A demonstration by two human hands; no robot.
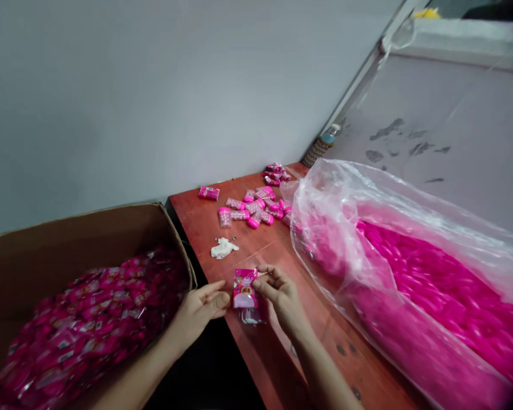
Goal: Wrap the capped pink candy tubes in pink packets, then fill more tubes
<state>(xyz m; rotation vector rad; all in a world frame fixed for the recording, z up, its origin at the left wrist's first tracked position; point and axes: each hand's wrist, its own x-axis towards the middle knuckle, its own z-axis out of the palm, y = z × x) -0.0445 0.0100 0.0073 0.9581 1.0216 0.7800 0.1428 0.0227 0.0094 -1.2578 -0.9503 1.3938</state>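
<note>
To the left, a box (89, 236) of pink packs (89, 319) stands beside the tabletop (273, 250). The left hand (202, 307), thumb and forefinger slightly apart, is just beside the packet (244, 289), which the right hand (284, 296) pinches by its right edge over the tabletop. Held at one edge, it could twist or drop if that pinch loosens. Rightmost, a clear bag (350, 176) gapes; a knock might spill its pink pieces (444, 279).

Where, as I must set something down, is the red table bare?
The table is bare between the white scrap and the plastic bag, and between that scrap and the lone pink packet. It is crowded at the clustered containers, the right hand and the bag.
</note>
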